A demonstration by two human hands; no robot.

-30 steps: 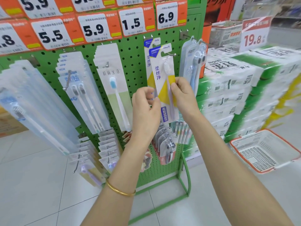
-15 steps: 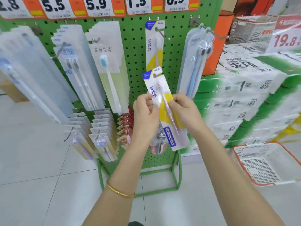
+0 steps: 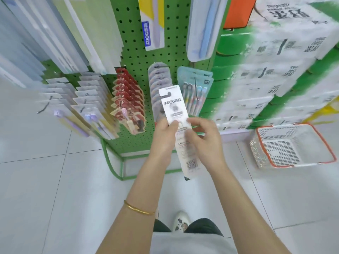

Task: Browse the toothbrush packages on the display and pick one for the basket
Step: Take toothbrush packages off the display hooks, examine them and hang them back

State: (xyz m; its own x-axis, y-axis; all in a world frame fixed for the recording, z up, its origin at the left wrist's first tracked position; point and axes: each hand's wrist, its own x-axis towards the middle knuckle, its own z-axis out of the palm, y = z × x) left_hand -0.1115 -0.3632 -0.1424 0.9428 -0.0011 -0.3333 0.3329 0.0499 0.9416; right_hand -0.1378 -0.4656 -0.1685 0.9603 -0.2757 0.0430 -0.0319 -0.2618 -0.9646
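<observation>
White FROG package (image 3: 174, 105) gripped by left hand (image 3: 164, 134), right hand (image 3: 205, 138).

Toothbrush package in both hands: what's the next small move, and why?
Probably release the left hand and carry the toothbrush package right toward the basket: it is off the pegs, barcode side up, and the basket sits on the floor there.

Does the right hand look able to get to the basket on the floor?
Probably yes: the basket sits open-topped on the floor, nothing between it and the right hand gripping the toothbrush package, though a stoop seems needed.
</observation>
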